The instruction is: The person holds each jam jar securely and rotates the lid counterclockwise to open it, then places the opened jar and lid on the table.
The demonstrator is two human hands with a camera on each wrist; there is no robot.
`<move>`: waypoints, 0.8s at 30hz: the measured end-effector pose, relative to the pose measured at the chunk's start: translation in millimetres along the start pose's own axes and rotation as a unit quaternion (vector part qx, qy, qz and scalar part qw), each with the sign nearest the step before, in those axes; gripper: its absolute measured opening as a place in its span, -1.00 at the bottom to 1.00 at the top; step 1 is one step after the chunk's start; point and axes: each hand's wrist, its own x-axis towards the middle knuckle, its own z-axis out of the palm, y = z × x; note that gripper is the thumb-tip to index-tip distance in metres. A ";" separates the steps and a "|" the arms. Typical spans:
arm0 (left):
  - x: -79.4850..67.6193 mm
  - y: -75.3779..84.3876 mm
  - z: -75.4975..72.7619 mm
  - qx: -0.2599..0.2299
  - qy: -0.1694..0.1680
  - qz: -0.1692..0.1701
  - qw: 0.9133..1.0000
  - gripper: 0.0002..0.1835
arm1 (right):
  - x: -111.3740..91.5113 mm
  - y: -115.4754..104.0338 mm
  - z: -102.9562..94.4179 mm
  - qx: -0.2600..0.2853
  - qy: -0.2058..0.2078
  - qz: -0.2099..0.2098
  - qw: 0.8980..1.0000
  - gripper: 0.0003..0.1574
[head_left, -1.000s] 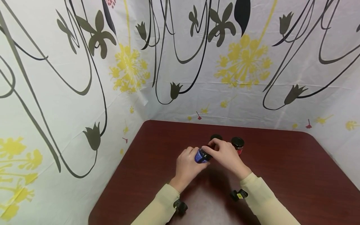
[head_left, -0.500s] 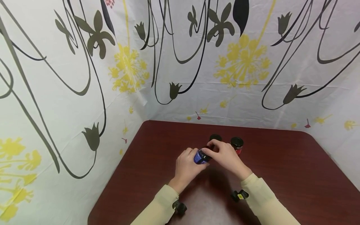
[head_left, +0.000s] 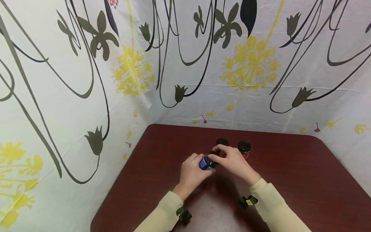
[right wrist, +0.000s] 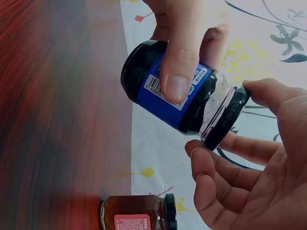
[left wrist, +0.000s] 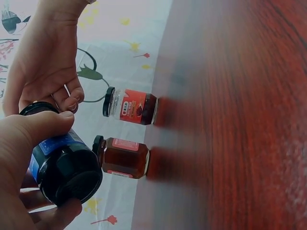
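Above a dark red table (head_left: 275, 174), a person is holding a blue-labelled jar (right wrist: 156, 105) aslant between both hands, its black lid (right wrist: 228, 119) pointing toward the right hand (head_left: 233, 161) and its base toward the left. The jar is looking like glass, with a clear band showing at the neck above dark contents, so it is probably going to feel stiff, fairly weighty for its size and liable to break if dropped. Its bare glass is likely offering a slippery surface; the paper label around the middle is probably giving the surer hold, while the hard lid is best taken by opposite edges of its rim.

The left hand (head_left: 192, 170) is wrapping the body, its thumb (right wrist: 181, 69) lying across the barcode on the label and its fingers curling around the other side, parted only as wide as the jar. The fingers (right wrist: 206, 187) of the right hand are pinching the lid, spreading just far enough to span it, thumb at one edge and fingertips at the opposite one.

Beyond the hands, a red-labelled jar (left wrist: 133, 106) and a brown jar (left wrist: 125, 159) are standing upright on the table, apart from each other, both wearing black lids.
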 end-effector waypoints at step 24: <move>-2.6 1.9 -3.1 -0.069 -0.037 -0.077 0.994 -0.46 | -7.1 -0.5 -11.6 0.070 -0.007 -0.001 0.998 -0.57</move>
